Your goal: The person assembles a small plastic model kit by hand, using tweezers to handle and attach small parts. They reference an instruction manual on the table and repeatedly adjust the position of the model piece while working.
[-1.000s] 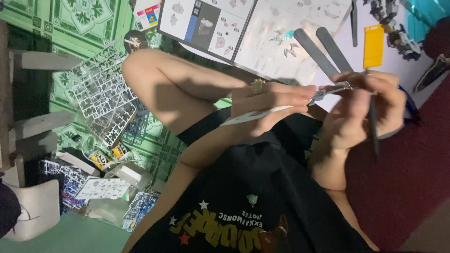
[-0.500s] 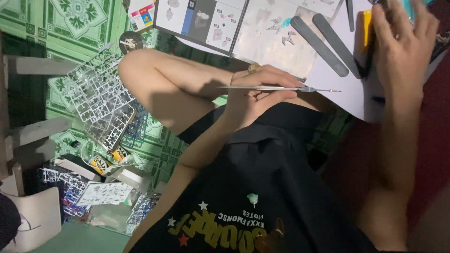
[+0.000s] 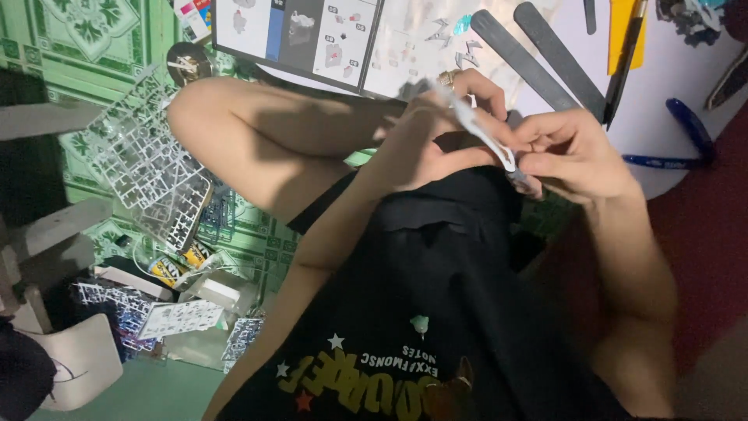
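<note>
My left hand (image 3: 432, 136), a ring on one finger, grips a thin pale grey tool (image 3: 475, 125) that looks like tweezers. The tool slants down to the right over my lap. My right hand (image 3: 576, 152) meets its lower tip and pinches a small grey part (image 3: 526, 181) there between thumb and fingers. Both hands hover above my black shirt (image 3: 436, 312), just below the edge of the white table (image 3: 670, 101). My bent knee (image 3: 234, 129) lies to the left of the hands.
On the table lie printed instruction sheets (image 3: 312, 31), two dark grey sanding sticks (image 3: 538, 58), a yellow card (image 3: 623, 31) and a blue pen (image 3: 662, 162). Clear plastic part frames (image 3: 148, 171), small boxes and a white seat (image 3: 78, 366) crowd the green patterned floor at left.
My right hand came down from the table to the tool's tip and now pinches a small part. The tool swung from level to slanting.
</note>
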